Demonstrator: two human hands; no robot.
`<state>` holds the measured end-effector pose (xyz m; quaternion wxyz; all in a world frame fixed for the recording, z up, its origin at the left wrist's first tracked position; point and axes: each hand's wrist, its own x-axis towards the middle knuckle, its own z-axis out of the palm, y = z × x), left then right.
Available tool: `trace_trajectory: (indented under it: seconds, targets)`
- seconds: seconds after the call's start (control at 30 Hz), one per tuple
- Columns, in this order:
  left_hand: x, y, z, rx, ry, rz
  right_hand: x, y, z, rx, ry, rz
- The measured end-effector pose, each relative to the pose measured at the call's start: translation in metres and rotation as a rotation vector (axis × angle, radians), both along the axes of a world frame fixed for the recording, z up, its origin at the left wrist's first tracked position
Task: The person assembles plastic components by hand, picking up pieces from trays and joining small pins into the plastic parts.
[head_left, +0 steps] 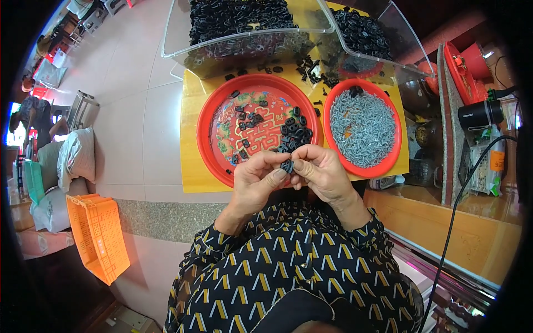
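A small black plastic part [287, 165] is pinched between the fingertips of my two hands, over the near edge of a round red tray [206, 154]. My left hand [254, 180] grips it from the left, thumb and forefinger closed. From the right, my right hand [325, 173] holds it with thumb and fingers pressed together; whether a screw is also there is hidden. Just beyond my fingertips, a pile of similar black parts [297, 130] lies on the tray's right side. More black parts [252, 118] are scattered over its printed middle.
Right of my hands, a red tray [327, 130] holds many silvery screws [365, 130]. Behind stand clear plastic bins [222, 47] full of black parts. Loose black pieces [308, 69] lie on the yellow table [190, 127]. An orange crate [102, 236] stands at the left.
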<state>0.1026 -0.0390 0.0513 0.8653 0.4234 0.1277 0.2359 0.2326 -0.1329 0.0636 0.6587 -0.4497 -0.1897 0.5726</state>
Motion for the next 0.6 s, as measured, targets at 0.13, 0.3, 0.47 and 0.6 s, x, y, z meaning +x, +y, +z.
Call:
trace_trajectory:
  seconds: [0.13,0.3,0.47,0.6]
  targets:
    - [-0.003,0.001,-0.005,0.041,0.028,-0.004,0.000,0.000,-0.001,-0.016,0.025,0.031]
    - [-0.003,-0.001,0.001,0.028,0.017,-0.015,-0.002,-0.003,0.007,-0.029,0.067,-0.023]
    - [-0.003,-0.005,0.009,0.397,0.179,0.005,-0.005,-0.004,0.008,-0.069,-0.154,-0.022]
    - [-0.009,-0.001,0.003,0.411,0.191,0.066,0.022,-0.002,0.026,-0.265,-0.382,0.107]
